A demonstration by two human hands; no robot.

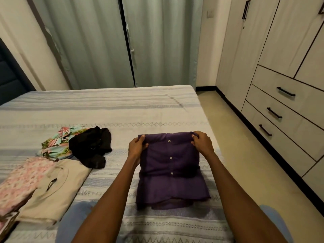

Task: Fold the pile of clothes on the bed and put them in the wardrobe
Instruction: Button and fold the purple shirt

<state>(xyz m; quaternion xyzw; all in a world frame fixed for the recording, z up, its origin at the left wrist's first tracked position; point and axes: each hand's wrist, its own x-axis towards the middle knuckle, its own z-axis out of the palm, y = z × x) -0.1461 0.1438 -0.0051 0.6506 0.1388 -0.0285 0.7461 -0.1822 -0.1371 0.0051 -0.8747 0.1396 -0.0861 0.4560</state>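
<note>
- The purple shirt (pixel 171 171) lies partly folded on the bed (pixel 122 109), near its right edge, in front of the person.
- The left hand (pixel 137 145) pinches the shirt's far left corner; the right hand (pixel 201 142) pinches the far right corner.
- Risk: uneven pulling would skew the fold, and the loose bottom layers could splay out.
- The fabric looks thin, so lifting by the corners alone may let the middle sag and the fold come undone.
- The black garment (pixel 92 146) and floral one (pixel 56 142) to the left are unfolded; the wardrobe (pixel 280 50) looks closed.
</note>
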